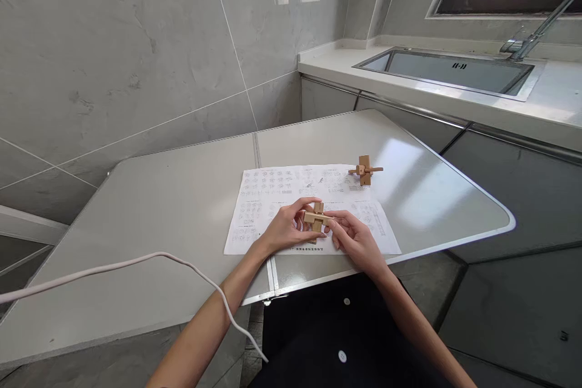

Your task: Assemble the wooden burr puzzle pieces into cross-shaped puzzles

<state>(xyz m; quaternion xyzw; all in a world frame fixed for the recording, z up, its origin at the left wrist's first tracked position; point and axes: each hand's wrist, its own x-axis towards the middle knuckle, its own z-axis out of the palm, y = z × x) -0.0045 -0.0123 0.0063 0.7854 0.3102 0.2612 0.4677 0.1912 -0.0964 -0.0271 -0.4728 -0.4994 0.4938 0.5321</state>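
Observation:
A small wooden puzzle of interlocked blocks point(316, 217) is held over a printed instruction sheet point(282, 191) on a grey folding table point(182, 206). My left hand point(286, 227) grips its left side with curled fingers. My right hand point(352, 236) pinches its right side with thumb and fingertips. A second wooden puzzle point(365, 170), cross-shaped with a thin peg through it, lies alone at the sheet's far right corner, well beyond both hands.
A white cable point(136, 264) runs across the table's near left and over my left forearm. Behind the table stands a counter with a steel sink point(445, 70) and a tap point(536, 30). Grey tiled wall at left. The table's rounded right edge point(504, 218) drops to the floor.

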